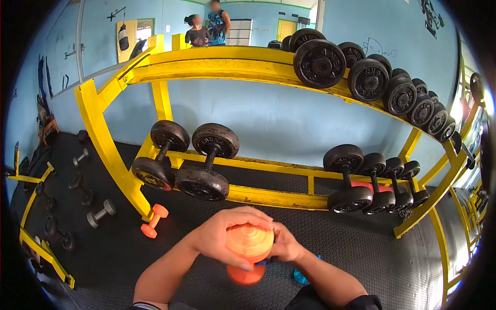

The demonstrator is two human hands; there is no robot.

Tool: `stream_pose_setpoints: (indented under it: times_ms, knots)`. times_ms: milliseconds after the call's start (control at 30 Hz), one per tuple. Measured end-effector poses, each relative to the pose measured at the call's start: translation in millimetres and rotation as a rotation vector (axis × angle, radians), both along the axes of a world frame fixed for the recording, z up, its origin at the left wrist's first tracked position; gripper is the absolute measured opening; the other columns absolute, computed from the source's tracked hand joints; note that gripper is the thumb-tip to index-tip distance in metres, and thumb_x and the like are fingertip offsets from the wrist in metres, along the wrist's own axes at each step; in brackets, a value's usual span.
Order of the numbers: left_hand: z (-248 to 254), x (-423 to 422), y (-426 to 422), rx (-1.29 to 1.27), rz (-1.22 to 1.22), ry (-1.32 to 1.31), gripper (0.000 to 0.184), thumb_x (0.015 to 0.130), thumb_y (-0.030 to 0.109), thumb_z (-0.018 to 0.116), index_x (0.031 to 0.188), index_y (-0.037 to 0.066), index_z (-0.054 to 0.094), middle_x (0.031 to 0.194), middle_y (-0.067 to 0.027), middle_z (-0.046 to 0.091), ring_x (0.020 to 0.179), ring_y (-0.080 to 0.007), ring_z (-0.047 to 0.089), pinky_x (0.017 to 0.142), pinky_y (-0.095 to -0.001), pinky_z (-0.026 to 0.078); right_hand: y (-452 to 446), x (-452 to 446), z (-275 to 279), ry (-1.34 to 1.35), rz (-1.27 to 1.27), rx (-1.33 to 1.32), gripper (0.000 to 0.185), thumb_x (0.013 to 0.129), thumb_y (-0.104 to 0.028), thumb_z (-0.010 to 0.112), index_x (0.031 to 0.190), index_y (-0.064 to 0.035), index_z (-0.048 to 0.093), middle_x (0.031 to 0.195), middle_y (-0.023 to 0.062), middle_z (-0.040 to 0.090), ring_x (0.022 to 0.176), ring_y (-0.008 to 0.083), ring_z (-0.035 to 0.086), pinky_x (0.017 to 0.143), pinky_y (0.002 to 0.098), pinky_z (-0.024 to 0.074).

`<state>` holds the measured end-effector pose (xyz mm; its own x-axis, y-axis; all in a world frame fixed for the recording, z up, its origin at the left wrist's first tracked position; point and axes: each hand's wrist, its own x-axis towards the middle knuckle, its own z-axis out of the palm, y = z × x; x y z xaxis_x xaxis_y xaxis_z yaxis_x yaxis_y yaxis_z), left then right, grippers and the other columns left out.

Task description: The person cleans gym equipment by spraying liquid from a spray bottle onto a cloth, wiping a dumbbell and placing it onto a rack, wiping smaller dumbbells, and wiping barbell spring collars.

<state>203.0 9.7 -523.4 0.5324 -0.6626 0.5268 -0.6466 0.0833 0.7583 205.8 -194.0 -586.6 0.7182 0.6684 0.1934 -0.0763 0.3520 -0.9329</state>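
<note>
An orange dumbbell (250, 241) is held end-on in front of me, its lower head (246, 275) smeared by motion. My left hand (219, 235) curls around the left and top of the upper head. On the other side, my right hand (285, 244) presses bent fingers against the same head. A bit of something dark blue shows below my right fingers; its kind is unclear. Behind my right forearm, a turquoise object (300, 276) on the floor is partly hidden. A second orange dumbbell (154, 221) lies on the floor to the left.
A yellow rack (217, 65) spans the view, with black dumbbells (368, 80) on its upper right. Its lower tier bears large black dumbbells (209, 160) at left and several more (351, 178) at right. Grey dumbbells (101, 213) lie on the left floor. Two people appear beyond the rack.
</note>
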Motion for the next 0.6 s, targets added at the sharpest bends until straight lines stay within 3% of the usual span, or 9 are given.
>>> stream_pose_setpoints:
  times_ms: [67,100,133,200,233,300,367,467,600]
  knots:
    - [-9,6,4,-0.125,-0.014,0.133,0.067,0.059,0.027,0.084,0.117,0.004,0.06,0.121,-0.0142,0.056,0.111,-0.0248,0.054,0.098,-0.0374,0.039,0,-5,-1,0.186,0.145,0.06,0.043,0.077,-0.005,0.07,0.117,-0.0013,0.056,0.1,0.0006,0.062,0.083,0.0065,0.057,0.075,0.0243,0.0486]
    - [-14,9,7,-0.252,-0.025,0.269,0.063,0.062,0.022,0.083,0.117,0.005,0.06,0.12,-0.013,0.057,0.113,-0.0233,0.053,0.099,-0.0355,0.039,11,-13,2,0.285,0.023,0.15,0.029,0.077,-0.004,0.07,0.103,-0.003,0.058,0.096,0.001,0.062,0.082,0.0068,0.058,0.074,0.0237,0.0488]
    - [-18,16,17,-0.148,0.112,0.12,0.059,0.068,0.02,0.079,0.12,0.003,0.057,0.119,-0.0118,0.057,0.116,-0.0234,0.051,0.1,-0.0358,0.038,20,-15,3,0.301,-0.098,0.184,0.023,0.078,-0.003,0.069,0.096,-0.0043,0.056,0.092,0.0005,0.061,0.079,0.0064,0.057,0.071,0.0228,0.0484]
    - [-13,1,11,-0.209,0.306,0.421,0.063,0.07,0.026,0.077,0.123,0.0,0.053,0.119,-0.0154,0.055,0.116,-0.025,0.051,0.098,-0.037,0.04,28,-18,4,0.313,-0.217,0.22,0.018,0.079,-0.002,0.069,0.089,-0.0057,0.055,0.088,0.0,0.06,0.077,0.0061,0.056,0.069,0.0218,0.0479]
    - [-9,-7,1,-0.266,0.356,0.546,0.066,0.069,0.028,0.078,0.122,-0.001,0.052,0.119,-0.0173,0.054,0.115,-0.026,0.051,0.097,-0.0376,0.041,30,-20,5,0.173,-0.318,0.139,0.017,0.08,-0.002,0.068,0.087,-0.0062,0.053,0.085,-0.0008,0.058,0.074,0.0059,0.055,0.068,0.0212,0.047]
    - [-6,-23,-17,0.098,0.925,-0.238,0.067,0.065,0.035,0.081,0.116,0.001,0.053,0.115,-0.0186,0.055,0.106,-0.0277,0.056,0.092,-0.0382,0.044,30,-24,4,-0.108,-0.52,-0.025,0.019,0.082,-0.003,0.067,0.081,-0.0071,0.049,0.08,-0.0022,0.055,0.07,0.0056,0.053,0.066,0.0201,0.0451]
    - [7,-35,-24,0.093,0.941,-0.155,0.07,0.059,0.033,0.084,0.113,0.001,0.053,0.107,-0.016,0.06,0.099,-0.0261,0.06,0.088,-0.036,0.047,30,-25,-1,-0.169,-0.558,-0.101,0.021,0.081,-0.002,0.068,0.08,-0.0056,0.047,0.088,0.0046,0.061,0.08,0.0108,0.059,0.071,0.0241,0.0478]
    - [18,-37,-23,0.108,0.904,-0.276,0.069,0.061,0.031,0.084,0.113,0.001,0.052,0.104,-0.0126,0.063,0.096,-0.0223,0.062,0.086,-0.0336,0.048,32,-20,-7,-0.655,-0.801,-0.024,0.024,0.077,0.002,0.069,0.083,-0.0034,0.046,0.112,0.0196,0.061,0.105,0.0232,0.06,0.083,0.0328,0.0477]
    - [13,-29,-19,0.054,0.83,-0.069,0.07,0.06,0.027,0.085,0.116,0.0,0.051,0.108,-0.0135,0.063,0.1,-0.0204,0.061,0.089,-0.0337,0.047,22,-28,11,-0.84,-0.856,-0.12,0.026,0.077,0.003,0.068,0.083,-0.0043,0.044,0.108,0.0172,0.061,0.1,0.0204,0.06,0.082,0.0322,0.048]
